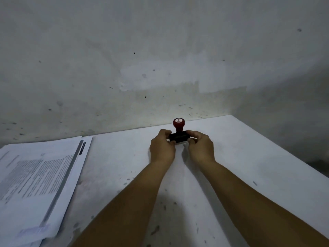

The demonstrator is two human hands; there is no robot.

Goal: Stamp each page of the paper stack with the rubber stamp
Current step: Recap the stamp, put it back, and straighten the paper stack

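Observation:
The rubber stamp (178,132) has a red knob handle marked TOP and a black rectangular base. It stands upright near the far edge of the white table (249,157). My left hand (162,147) grips the left end of the black base. On the other end, my right hand (201,147) pinches the base with curled fingers. The paper stack (35,179) lies at the left, printed text facing up, its sheets fanned loosely. The stamp's underside is hidden by my fingers.
A stained grey wall (160,59) rises right behind the table. The table's right edge (284,150) runs diagonally, with dark floor beyond it. Small dark ink specks dot the tabletop between my forearms.

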